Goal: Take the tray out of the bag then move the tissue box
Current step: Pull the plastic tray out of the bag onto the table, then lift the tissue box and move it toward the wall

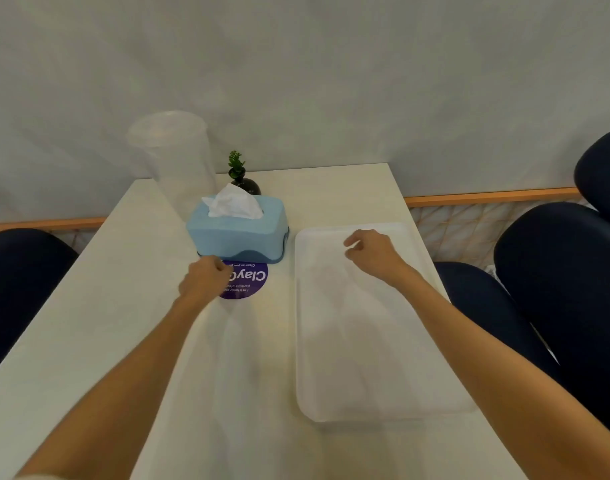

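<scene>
A: What lies nearest on the bench (88, 341)?

B: Two bare forearms reach in from the near edge. Along the right edge lies the tray (372, 341), white and translucent, flat on the surface, long side running from near to far. Its near right corner seems to overhang the bench edge a little.

A: And the right hand (374, 252)?

B: It hovers over the far end of the tray, fingers loosely curled, the grip narrow and holding nothing that I can see. Whether it touches the tray, I cannot tell.

A: The left hand (204, 278)?

B: Near the middle of the bench, curled into a loose fist, covering the left part of a round purple sticker (249, 280). Its knuckles sit just beside the near lower edge of the tissue box (237, 233); contact is unclear. The grip is closed, but I cannot tell if it pinches anything.

A: Where is the tissue box exactly?

B: Past the sticker, toward the far middle of the bench, just left of the tray's far left corner. It is light blue with a darker base, and a white tissue (234, 202) stands out of the top.

A: Beyond that?

B: A small dark vase with a green plant (242, 178) sits behind the box at the far edge, and left of it rises a clear, blurred plastic shape (182, 157), possibly the bag. Dark chairs (556, 289) flank both sides.
</scene>
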